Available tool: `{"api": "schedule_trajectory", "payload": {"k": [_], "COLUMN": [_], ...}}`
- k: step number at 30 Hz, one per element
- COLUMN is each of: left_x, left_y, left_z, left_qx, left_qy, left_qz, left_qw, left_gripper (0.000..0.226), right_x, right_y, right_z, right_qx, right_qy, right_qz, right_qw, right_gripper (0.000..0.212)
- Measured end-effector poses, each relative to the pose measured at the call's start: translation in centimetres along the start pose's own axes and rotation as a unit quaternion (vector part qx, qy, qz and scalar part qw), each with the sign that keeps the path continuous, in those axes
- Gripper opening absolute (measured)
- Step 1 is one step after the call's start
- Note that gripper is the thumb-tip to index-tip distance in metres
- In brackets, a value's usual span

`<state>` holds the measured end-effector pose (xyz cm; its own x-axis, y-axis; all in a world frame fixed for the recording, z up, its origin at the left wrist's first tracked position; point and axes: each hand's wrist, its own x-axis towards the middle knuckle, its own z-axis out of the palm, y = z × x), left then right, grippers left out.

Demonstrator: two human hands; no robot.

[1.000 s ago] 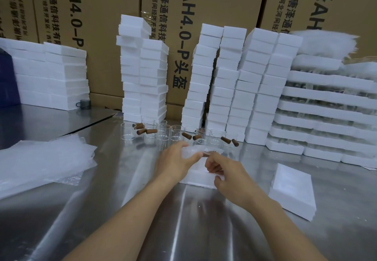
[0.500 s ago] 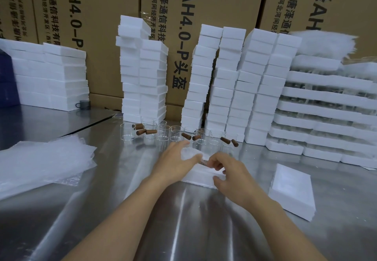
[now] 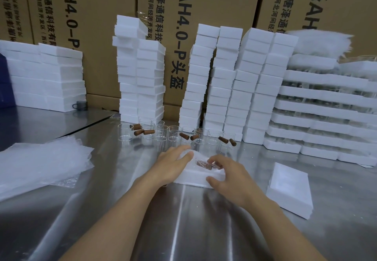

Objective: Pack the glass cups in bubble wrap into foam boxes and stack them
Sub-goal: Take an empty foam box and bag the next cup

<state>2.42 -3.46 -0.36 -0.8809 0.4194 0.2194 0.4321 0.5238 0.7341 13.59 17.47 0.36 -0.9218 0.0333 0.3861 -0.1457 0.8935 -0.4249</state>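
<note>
An open white foam box (image 3: pixel 193 176) lies on the steel table in front of me. A glass cup wrapped in bubble wrap (image 3: pixel 201 161) rests in it, its brown handle showing through the wrap. My left hand (image 3: pixel 173 163) lies flat on the wrap's left side, fingers straight. My right hand (image 3: pixel 226 173) curls over the box's right end, fingertips on the wrapped cup, thumb against the box's near edge. A foam lid (image 3: pixel 289 187) lies to the right. Several bare glass cups (image 3: pixel 163 134) with brown handles stand in a row behind the box.
Tall stacks of foam boxes (image 3: pixel 234 83) line the back against cardboard cartons (image 3: pixel 204 5). Wider foam trays (image 3: pixel 326 107) are piled at the right, flat foam slabs (image 3: pixel 44 77) at the left. A pile of bubble-wrap sheets (image 3: pixel 38 165) lies on the near left.
Both hands have pushed the wrapped cup down into the foam box. My left hand flattened on the wrap, and my right hand spread over the box's right end.
</note>
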Motion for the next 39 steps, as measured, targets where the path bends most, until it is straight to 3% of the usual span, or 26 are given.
{"api": "schedule_trajectory", "payload": {"k": [8,12,15,19,24,28,33,37,39], "left_x": [0.0,-0.5,-0.9,-1.0,-0.7,-0.5,0.5,0.5,0.1], "left_y": [0.1,0.5,0.6,0.2,0.2,1.0,1.3,1.9,2.3], "left_z": [0.1,-0.4,-0.9,-0.9,-0.7,-1.2,-1.9,-2.3,-2.3], "left_qx": [-0.066,-0.107,-0.15,-0.16,-0.184,-0.244,-0.349,-0.362,-0.341], "left_qy": [-0.039,-0.052,-0.063,-0.061,-0.042,0.018,0.12,0.194,0.211], "left_qz": [-0.008,-0.006,-0.021,-0.036,-0.053,-0.075,-0.128,-0.108,-0.065], "left_qw": [0.997,0.993,0.986,0.985,0.981,0.967,0.92,0.905,0.914], "left_gripper": [0.03,0.054,0.053,0.047,0.041,0.047,0.052,0.032,0.02], "right_x": [-0.3,-0.4,-0.3,-0.3,-1.8,-2.6,-2.6,-1.6,-1.1], "right_y": [-0.6,-0.8,-0.5,1.0,4.2,5.6,5.5,3.2,1.0], "right_z": [-0.1,-0.4,-1.3,-3.7,-6.8,-7.6,-7.9,-7.8,-8.0], "right_qx": [0.013,0.02,-0.02,-0.101,-0.14,-0.124,-0.099,0.037,0.158], "right_qy": [0.033,0.042,0.098,0.17,0.135,0.096,0.14,0.233,0.276], "right_qz": [-0.012,0.0,0.031,0.145,0.329,0.389,0.345,0.177,0.1], "right_qw": [0.999,0.999,0.995,0.969,0.924,0.908,0.923,0.956,0.943], "right_gripper": [0.034,0.036,0.02,0.025,0.047,0.05,0.047,0.04,0.039]}}
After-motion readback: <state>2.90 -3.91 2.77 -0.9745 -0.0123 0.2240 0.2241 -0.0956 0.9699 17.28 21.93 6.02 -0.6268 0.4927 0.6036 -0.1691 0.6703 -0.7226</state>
